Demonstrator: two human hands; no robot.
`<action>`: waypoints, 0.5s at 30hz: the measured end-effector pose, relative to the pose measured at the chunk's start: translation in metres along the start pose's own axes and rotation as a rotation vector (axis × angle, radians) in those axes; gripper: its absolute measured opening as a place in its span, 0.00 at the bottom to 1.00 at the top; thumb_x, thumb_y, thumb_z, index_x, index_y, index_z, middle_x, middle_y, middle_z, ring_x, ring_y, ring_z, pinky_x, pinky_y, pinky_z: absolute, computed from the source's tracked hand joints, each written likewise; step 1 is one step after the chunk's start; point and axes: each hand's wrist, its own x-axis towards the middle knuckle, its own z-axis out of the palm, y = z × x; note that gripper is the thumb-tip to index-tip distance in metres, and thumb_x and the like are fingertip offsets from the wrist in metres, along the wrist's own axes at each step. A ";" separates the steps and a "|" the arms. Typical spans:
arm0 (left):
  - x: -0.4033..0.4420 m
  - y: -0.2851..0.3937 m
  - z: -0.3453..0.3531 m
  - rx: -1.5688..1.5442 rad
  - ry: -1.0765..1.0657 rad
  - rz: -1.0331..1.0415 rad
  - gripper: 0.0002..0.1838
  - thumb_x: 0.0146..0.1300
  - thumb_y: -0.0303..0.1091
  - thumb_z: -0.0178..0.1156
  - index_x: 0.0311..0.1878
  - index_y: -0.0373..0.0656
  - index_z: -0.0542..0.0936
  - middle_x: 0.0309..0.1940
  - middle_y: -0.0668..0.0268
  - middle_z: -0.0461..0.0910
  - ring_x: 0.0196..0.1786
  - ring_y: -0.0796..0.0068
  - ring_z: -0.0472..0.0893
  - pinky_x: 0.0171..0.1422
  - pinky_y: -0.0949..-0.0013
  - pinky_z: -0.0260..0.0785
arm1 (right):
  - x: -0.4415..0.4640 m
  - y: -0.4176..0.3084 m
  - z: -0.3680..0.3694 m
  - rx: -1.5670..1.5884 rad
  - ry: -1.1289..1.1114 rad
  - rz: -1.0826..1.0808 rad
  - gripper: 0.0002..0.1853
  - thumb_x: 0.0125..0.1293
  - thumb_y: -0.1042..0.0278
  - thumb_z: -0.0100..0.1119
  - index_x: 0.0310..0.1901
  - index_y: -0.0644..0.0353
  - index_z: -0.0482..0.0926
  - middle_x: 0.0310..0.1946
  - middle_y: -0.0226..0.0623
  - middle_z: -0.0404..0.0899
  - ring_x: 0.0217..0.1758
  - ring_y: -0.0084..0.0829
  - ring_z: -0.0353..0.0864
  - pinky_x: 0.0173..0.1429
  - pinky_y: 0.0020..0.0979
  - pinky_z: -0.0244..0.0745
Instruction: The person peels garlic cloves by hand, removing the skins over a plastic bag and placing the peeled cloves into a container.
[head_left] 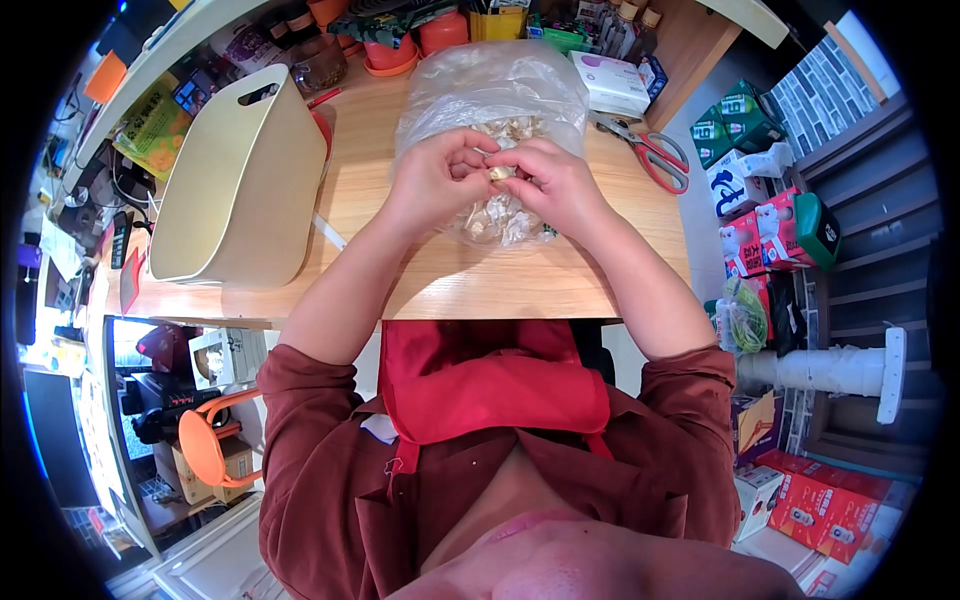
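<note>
My left hand [437,178] and my right hand [556,182] meet over a clear plastic bag [490,80] on the wooden table. Between their fingertips is a small pale piece that looks like a garlic clove [499,174]. Fingers of both hands are pinched on it. Under the hands, papery whitish-brown skins [497,222] lie in the mouth of the bag, some hidden by my fingers. A pair of scissors [655,158] with red and grey handles rests to the right of the bag.
A tall cream bin [235,190] stands on the table at left. A white box [612,84] and orange pots [388,55] sit along the back. The table's front edge [500,318] is close to my body. Boxes [770,235] are stacked at right, beyond the table.
</note>
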 end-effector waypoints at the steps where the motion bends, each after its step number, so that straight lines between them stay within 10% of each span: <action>1: 0.000 0.000 0.000 0.003 -0.004 -0.003 0.15 0.51 0.16 0.55 0.44 0.32 0.73 0.31 0.64 0.78 0.33 0.81 0.79 0.37 0.79 0.71 | 0.000 0.001 0.000 0.001 0.004 -0.005 0.13 0.52 0.71 0.62 0.41 0.50 0.79 0.32 0.33 0.74 0.37 0.35 0.76 0.38 0.31 0.72; 8: 0.001 0.000 -0.001 0.020 -0.006 -0.010 0.14 0.52 0.15 0.51 0.44 0.32 0.72 0.31 0.64 0.77 0.32 0.80 0.79 0.36 0.79 0.71 | 0.000 0.002 0.000 -0.008 0.000 -0.018 0.15 0.51 0.76 0.64 0.43 0.55 0.79 0.31 0.33 0.74 0.31 0.24 0.74 0.34 0.23 0.70; 15: 0.001 -0.002 -0.001 0.023 0.001 -0.010 0.13 0.52 0.17 0.53 0.43 0.32 0.73 0.30 0.64 0.77 0.32 0.80 0.79 0.35 0.79 0.71 | 0.000 0.003 0.000 0.045 -0.011 0.052 0.12 0.52 0.70 0.62 0.41 0.51 0.79 0.31 0.34 0.74 0.35 0.35 0.76 0.37 0.31 0.72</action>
